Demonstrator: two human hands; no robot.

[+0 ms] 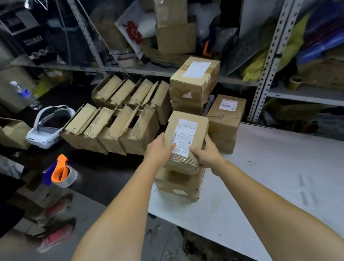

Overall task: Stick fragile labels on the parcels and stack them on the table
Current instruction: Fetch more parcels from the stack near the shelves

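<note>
White table (287,182), parcel (186,133) held above stack (178,185)

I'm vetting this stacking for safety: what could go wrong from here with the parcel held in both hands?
The low stack under the held parcel sits at the white table's corner; a nudge could push it off the edge.
The left hand and right hand grip only the parcel's near end, so it might tip when set down.
Only a shipping label shows on top; it may get stacked without a fragile label.
</note>
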